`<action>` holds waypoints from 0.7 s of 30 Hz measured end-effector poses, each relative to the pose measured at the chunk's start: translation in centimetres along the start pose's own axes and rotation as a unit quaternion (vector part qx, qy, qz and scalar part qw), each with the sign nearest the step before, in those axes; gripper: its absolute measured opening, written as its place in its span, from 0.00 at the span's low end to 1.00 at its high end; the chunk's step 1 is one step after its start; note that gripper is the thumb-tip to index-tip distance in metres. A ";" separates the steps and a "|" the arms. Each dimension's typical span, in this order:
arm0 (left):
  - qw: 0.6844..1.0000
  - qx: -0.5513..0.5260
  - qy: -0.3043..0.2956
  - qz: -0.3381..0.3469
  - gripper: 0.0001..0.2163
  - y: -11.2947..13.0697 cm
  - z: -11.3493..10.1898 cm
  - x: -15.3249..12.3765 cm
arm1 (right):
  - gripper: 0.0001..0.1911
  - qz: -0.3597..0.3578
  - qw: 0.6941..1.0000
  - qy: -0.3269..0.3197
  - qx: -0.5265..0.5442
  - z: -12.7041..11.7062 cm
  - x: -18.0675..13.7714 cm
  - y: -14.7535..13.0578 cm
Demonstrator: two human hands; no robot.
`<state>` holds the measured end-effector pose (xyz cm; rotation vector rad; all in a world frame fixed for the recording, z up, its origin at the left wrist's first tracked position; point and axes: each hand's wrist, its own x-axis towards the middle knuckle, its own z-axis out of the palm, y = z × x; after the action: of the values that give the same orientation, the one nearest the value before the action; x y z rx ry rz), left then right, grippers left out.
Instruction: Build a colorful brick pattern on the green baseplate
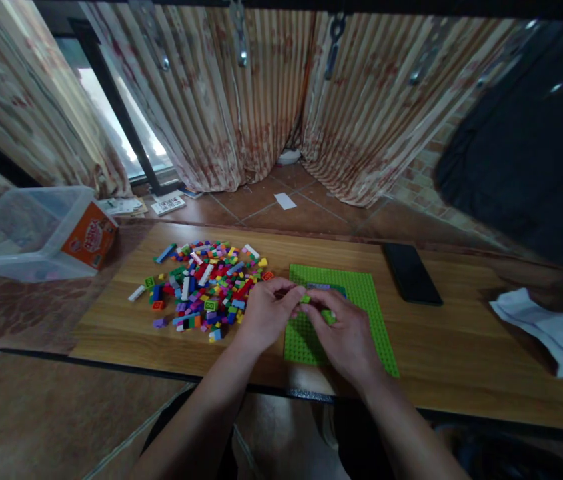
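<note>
A green studded baseplate [361,293] lies flat on the low wooden table [441,347]. Over its left half, my left hand [264,312] and my right hand [344,333] meet, fingers curled and pinched together on a small green brick [306,298]. A few blue-grey bricks [326,287] sit on the plate just beyond my fingertips. Left of the plate lies a spread pile of loose coloured bricks [206,287], close beside my left hand.
A black phone [411,273] lies right of the plate. A white cloth [551,330] sits at the table's right end. A clear plastic tub [26,233] with an orange label stands at the left. Curtains, a window and a tiled floor lie beyond.
</note>
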<state>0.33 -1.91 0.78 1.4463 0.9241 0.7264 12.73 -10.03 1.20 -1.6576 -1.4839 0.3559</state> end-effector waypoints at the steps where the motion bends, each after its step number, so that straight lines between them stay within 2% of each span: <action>1: 1.000 0.012 -0.010 0.010 0.12 -0.1 0.2 0.1 | 0.08 -0.005 1.000 -0.005 -0.013 -0.7 -0.2 0.6; 5: 0.995 0.078 -0.025 0.050 0.15 -0.6 0.6 0.4 | 0.09 0.003 0.999 -0.007 -0.040 -3.2 -1.0 3.7; 10: 0.977 0.188 -0.025 0.096 0.08 -0.7 1.2 0.3 | 0.09 0.021 0.997 -0.052 -0.057 -4.6 -2.3 6.5; 15: 0.930 0.328 -0.048 0.157 0.10 0.0 2.4 -0.1 | 0.08 0.022 0.996 -0.042 -0.075 -4.0 -2.8 7.2; 21: 0.905 0.362 -0.081 0.207 0.14 -0.6 3.5 0.1 | 0.07 0.048 0.995 -0.022 -0.084 -3.8 -2.8 7.0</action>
<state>3.29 -3.59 -0.19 2.3779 0.7935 0.5674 19.35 -13.54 -2.60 -1.8707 -1.5048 0.3292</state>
